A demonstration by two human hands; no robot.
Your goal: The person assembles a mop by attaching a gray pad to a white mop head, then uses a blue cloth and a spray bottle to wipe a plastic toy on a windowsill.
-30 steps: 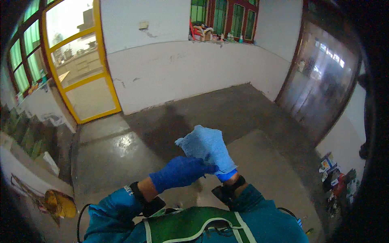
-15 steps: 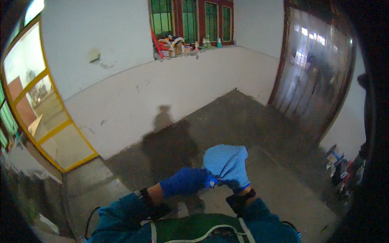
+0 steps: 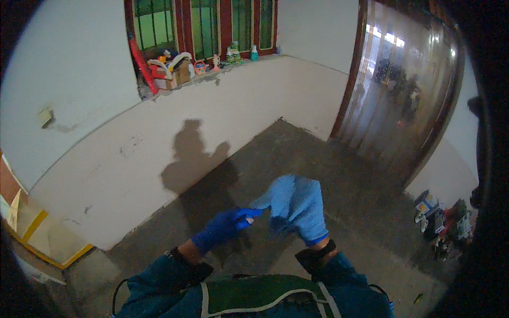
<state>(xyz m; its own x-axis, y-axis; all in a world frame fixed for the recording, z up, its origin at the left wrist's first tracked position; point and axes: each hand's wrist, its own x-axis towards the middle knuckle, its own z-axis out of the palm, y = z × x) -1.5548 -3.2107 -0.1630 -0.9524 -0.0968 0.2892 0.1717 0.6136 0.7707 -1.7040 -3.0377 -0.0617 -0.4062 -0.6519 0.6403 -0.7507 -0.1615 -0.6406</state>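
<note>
Grey floor (image 3: 328, 169); pale wall (image 3: 138, 148); left grip (image 3: 227, 224) pinches blue cloth (image 3: 298, 204); right grip (image 3: 317, 241) hidden, unclear.

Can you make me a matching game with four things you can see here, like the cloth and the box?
Things:
1. Cloth
2. Left hand
3. Apron
4. Cardboard box

Match with:
A. Green with pale edging
B. On the window ledge
C. Light blue
D. Wearing a dark blue glove

Right pairs: 1-C, 2-D, 3-A, 4-B
</note>
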